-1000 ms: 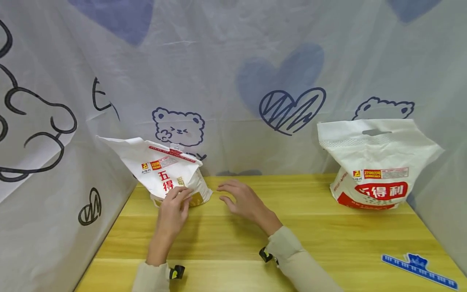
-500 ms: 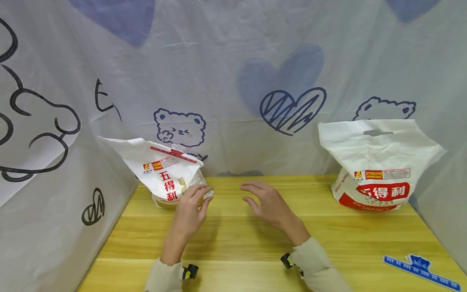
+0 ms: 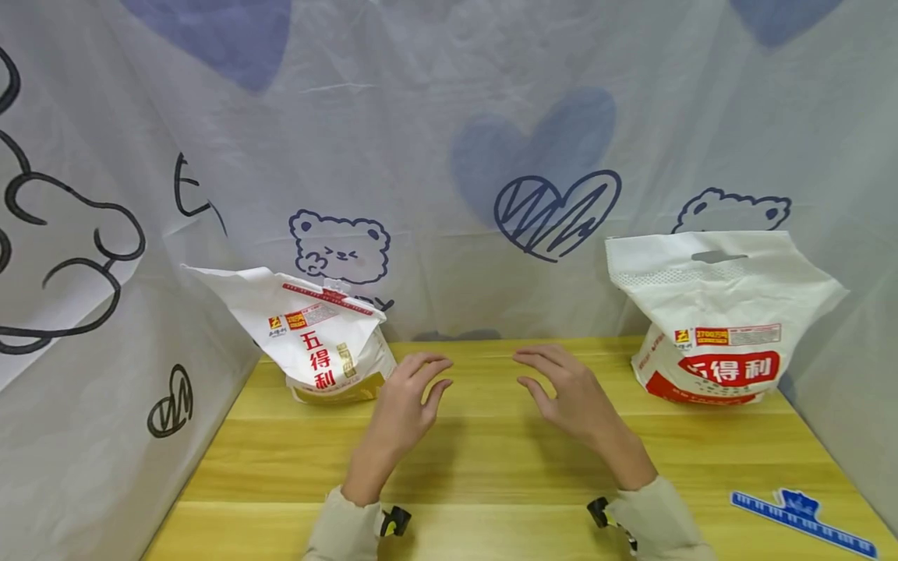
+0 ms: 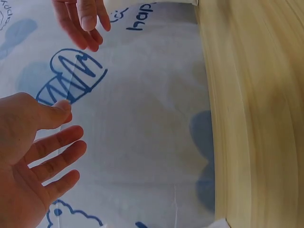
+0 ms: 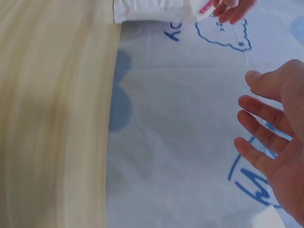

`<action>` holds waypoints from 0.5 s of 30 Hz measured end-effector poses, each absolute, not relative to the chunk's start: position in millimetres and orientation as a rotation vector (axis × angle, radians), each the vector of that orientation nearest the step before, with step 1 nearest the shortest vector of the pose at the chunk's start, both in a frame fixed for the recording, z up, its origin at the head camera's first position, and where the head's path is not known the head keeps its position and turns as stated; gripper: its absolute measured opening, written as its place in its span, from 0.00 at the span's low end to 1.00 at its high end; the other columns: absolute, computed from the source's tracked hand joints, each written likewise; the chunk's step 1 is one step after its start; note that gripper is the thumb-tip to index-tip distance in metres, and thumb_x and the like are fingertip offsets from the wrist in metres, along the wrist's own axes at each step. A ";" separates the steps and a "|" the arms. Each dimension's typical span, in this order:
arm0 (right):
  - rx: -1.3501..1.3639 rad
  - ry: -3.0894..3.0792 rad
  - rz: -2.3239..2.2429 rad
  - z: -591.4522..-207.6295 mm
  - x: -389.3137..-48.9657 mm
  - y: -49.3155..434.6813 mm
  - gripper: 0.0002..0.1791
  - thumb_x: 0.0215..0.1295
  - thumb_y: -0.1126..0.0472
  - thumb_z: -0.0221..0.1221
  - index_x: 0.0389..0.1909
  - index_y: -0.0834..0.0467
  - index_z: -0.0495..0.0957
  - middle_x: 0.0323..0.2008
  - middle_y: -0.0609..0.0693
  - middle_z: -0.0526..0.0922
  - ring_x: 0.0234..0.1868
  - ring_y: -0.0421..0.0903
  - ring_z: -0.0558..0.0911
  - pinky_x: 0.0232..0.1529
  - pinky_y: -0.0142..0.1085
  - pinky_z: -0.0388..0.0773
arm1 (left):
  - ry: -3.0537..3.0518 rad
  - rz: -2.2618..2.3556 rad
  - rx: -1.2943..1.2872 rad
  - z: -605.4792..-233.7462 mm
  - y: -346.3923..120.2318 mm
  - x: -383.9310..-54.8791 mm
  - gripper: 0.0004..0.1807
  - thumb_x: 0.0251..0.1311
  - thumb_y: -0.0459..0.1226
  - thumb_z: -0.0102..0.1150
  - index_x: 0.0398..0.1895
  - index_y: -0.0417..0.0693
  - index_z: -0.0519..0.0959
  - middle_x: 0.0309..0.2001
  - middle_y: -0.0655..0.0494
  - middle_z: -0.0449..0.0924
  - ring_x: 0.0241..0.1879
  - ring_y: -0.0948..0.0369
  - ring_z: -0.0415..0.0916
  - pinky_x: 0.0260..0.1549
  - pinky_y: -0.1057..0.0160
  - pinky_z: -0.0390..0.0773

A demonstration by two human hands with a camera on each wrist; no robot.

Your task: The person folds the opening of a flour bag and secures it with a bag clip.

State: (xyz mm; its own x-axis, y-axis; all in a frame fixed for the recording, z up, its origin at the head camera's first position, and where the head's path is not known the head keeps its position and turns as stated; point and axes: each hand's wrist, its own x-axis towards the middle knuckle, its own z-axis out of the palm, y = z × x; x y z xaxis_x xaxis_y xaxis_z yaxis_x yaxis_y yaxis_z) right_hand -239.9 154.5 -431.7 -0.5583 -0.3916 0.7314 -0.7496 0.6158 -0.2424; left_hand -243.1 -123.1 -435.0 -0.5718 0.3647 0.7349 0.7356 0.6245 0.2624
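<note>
In the head view my left hand (image 3: 404,401) hovers over the middle of the table with relaxed, slightly bent fingers and holds nothing. My right hand (image 3: 577,397) faces it across a gap, likewise loose-fingered and holding nothing. Left of my left hand stands a white flour bag (image 3: 337,343) with red lettering; its top is folded over and a red sealing clip (image 3: 328,297) lies across the fold. To the right of my right hand a second white flour bag (image 3: 722,319) stands upright, its top with the handle slot unfolded. Both wrist views show spread fingers with nothing between them.
A blue bag clip (image 3: 803,520) lies on the front right of the wooden table (image 3: 484,483). White printed cloth (image 3: 421,156) hangs along the back and both sides, close behind the two bags.
Both hands have moved right, away from the clipped flour bag, and its lower front now shows. The hands stay apart with fingers loose. Both bags and the blue clip stay in place.
</note>
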 end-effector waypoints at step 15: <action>0.753 -2.189 0.707 -419.4 -213.7 219.2 0.22 0.52 0.71 0.74 0.51 0.61 0.85 0.51 0.54 0.85 0.53 0.53 0.81 0.63 0.17 0.61 | -2.195 -0.733 -0.956 -422.3 -79.5 -240.3 0.13 0.64 0.35 0.69 0.50 0.45 0.85 0.52 0.52 0.83 0.53 0.54 0.79 0.54 0.57 0.80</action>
State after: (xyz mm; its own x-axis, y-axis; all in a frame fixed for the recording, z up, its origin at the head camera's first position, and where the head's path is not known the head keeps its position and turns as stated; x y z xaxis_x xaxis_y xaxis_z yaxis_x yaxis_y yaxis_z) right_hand -213.7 219.2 -419.4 -0.5819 -0.2996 0.7560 -0.6853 0.6812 -0.2575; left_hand -240.3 -79.5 -422.3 -0.5407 0.4293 0.7234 0.7779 0.5826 0.2356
